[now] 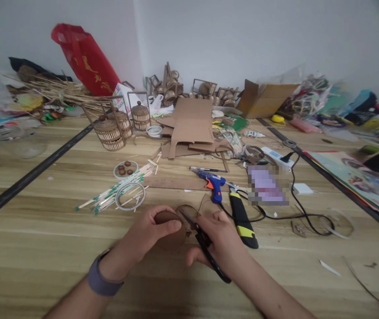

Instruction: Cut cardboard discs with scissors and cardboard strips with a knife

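Observation:
Near the front of the table, my left hand (158, 228) pinches a round brown cardboard piece (171, 237) between thumb and fingers. Black-handled scissors (206, 250) are in my right hand (221, 241), with their blades at the right edge of the cardboard. A thin curved brown strip (189, 210) stands off from the piece by the blades. Just beyond my right hand lie a blue hot glue gun (214, 184) and a black and yellow utility knife (242, 217). Match-like sticks with green tips (110, 195) and a white ring (130, 196) lie beyond my left hand.
Small lidded baskets with handles (110, 133) stand at the back left. Cardboard sheets (192, 122) are stacked at the back middle. A black cable (295, 216) loops across the right side near a power strip (277, 157). A red bag (86, 62) leans on the wall.

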Demonstrator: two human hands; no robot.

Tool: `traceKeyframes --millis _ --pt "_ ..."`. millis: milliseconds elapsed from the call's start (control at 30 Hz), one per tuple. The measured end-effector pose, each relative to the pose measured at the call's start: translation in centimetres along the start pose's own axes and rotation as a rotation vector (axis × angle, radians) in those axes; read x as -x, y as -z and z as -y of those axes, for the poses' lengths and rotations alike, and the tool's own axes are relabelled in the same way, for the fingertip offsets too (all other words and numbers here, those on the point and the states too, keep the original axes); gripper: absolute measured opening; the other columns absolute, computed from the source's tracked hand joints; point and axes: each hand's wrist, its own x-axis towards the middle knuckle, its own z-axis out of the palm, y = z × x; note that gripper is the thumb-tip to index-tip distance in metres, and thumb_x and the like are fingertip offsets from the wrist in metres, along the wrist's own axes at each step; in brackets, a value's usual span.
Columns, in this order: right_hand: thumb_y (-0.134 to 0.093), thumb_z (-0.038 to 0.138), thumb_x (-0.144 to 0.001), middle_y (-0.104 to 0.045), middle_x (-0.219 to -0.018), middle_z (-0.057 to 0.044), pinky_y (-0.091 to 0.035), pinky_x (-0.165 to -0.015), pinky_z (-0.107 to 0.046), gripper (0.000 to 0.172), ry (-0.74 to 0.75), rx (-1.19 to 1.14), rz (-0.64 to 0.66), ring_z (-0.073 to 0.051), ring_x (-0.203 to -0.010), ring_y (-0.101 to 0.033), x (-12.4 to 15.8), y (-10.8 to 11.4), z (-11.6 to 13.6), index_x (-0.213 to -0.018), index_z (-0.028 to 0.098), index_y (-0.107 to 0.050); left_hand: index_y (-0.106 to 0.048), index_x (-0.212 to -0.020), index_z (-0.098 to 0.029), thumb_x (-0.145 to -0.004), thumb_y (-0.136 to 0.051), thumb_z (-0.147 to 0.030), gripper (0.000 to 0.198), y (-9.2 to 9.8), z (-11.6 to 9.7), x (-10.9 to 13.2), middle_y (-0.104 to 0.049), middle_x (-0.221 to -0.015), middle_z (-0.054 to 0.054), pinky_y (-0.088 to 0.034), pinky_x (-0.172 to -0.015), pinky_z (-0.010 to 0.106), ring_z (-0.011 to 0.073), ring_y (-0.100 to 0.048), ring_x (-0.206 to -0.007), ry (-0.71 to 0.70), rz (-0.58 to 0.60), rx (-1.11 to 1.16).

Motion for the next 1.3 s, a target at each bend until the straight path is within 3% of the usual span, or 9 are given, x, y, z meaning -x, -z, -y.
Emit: traceKeyframes --millis 100,233,400,633,1000,1300 --pt "-0.064 0.082 -0.072 -0.059 -0.055 0.003 -0.035 -0.06 -0.029 0.06 -0.045 -0.022 0.024 -0.018 -0.057 -0.054 -0.11 0.02 -0.15 -0.075 0.022 -0.061 -0.073 -0.083 -0.018 -0.073 -0.078 -0.039 0.024 0.06 0.03 -0.05 -0.076 -0.085 0.003 -0.049 -0.081 0.033 0.0245 -0.067 -0.087 -0.006 -0.018 -0.02" --pt "-0.061 0.085 -0.071 -0.058 -0.055 0.003 -0.034 -0.059 -0.029 0.063 0.006 0.019 0.053 -0.017 -0.053 -0.054 -0.13 -0.08 -0.07 -0.072 0.022 -0.059 -0.073 -0.085 -0.018 -0.074 -0.077 -0.039 0.024 -0.03 0.03 0.0 -0.076 -0.087 0.004 -0.049 -0.083 0.033 0.0245 -0.068 -0.088 -0.019 0.017 -0.014" --pt "-0.056 0.086 -0.074 -0.061 -0.059 0.002 -0.035 -0.063 -0.03 0.066 0.035 -0.011 0.067 -0.017 -0.052 -0.056 -0.06 -0.21 -0.02 -0.079 0.021 -0.063 -0.072 -0.084 -0.02 -0.072 -0.077 -0.034 0.019 -0.19 -0.02 0.03 -0.076 -0.084 0.001 -0.049 -0.079 0.03 0.0219 -0.067 -0.085 -0.012 0.017 -0.016" --pt "-0.054 0.084 -0.079 -0.063 -0.061 -0.001 -0.034 -0.065 -0.031 0.065 0.049 0.019 0.049 -0.017 -0.056 -0.057 -0.05 0.0 -0.09 -0.072 0.02 -0.062 -0.069 -0.079 -0.02 -0.073 -0.073 -0.03 0.013 -0.32 -0.4 -0.05 -0.073 -0.078 -0.001 -0.048 -0.071 0.027 0.019 -0.065 -0.078 -0.024 0.054 -0.069" --pt "-0.06 0.084 -0.073 -0.063 -0.058 -0.001 -0.034 -0.062 -0.03 0.064 0.074 0.093 0.018 -0.018 -0.057 -0.056 -0.03 -0.04 0.09 -0.069 0.021 -0.063 -0.064 -0.074 -0.019 -0.074 -0.07 -0.033 0.015 -0.24 -0.57 0.11 -0.063 -0.069 -0.003 -0.042 -0.064 0.025 0.0156 -0.057 -0.069 -0.037 0.078 -0.136" --pt "-0.064 0.072 -0.082 -0.066 -0.06 -0.003 -0.033 -0.067 -0.033 0.055 0.115 0.19 0.028 -0.02 -0.057 -0.055 -0.02 0.51 0.23 -0.076 0.018 -0.069 -0.064 -0.072 -0.019 -0.071 -0.072 -0.036 0.018 -0.22 -0.17 -0.02 -0.065 -0.07 -0.002 -0.043 -0.066 0.026 0.0176 -0.059 -0.073 -0.026 0.011 -0.21"
